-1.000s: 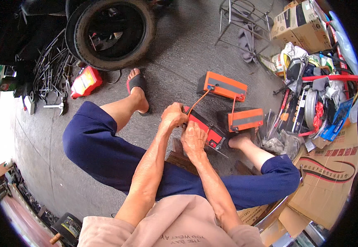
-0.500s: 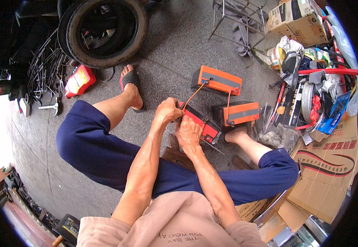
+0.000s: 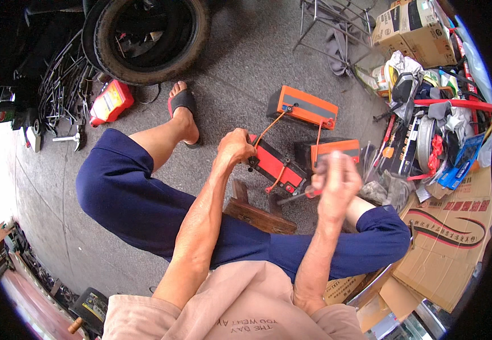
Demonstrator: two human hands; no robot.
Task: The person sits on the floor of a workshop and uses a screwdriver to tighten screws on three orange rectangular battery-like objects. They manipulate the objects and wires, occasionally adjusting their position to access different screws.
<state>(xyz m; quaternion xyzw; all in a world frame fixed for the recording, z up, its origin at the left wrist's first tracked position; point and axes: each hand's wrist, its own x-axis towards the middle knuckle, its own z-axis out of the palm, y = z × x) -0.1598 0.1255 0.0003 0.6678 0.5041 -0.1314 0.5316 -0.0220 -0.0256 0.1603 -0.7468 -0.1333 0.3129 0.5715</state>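
A red-and-black battery (image 3: 274,162) lies on the ground between my feet. My left hand (image 3: 236,146) is curled closed around its left end, where an orange wire (image 3: 268,127) arrives; the fingertips are partly hidden. A short orange lead (image 3: 277,178) lies across the battery's near end. To the right, my right hand (image 3: 339,184), smeared by motion, grips a screwdriver (image 3: 295,198), its shaft pointing left, apart from the battery. Beyond stand two orange-and-black batteries, a far one (image 3: 307,107) and a nearer one (image 3: 345,149) partly behind my right hand; a wire links them.
A small wooden stool (image 3: 263,217) stands close to my lap. Tyres (image 3: 107,45), a red bottle (image 3: 111,102) and a hammer (image 3: 76,137) lie at the left. Mixed parts and tools (image 3: 421,130), a cardboard box (image 3: 414,31) and flattened cardboard (image 3: 450,255) fill the right side.
My right hand has left the red battery and moved right, swinging the screwdriver's shaft to point left. The short orange lead now shows. My left hand stays at the battery's left end.
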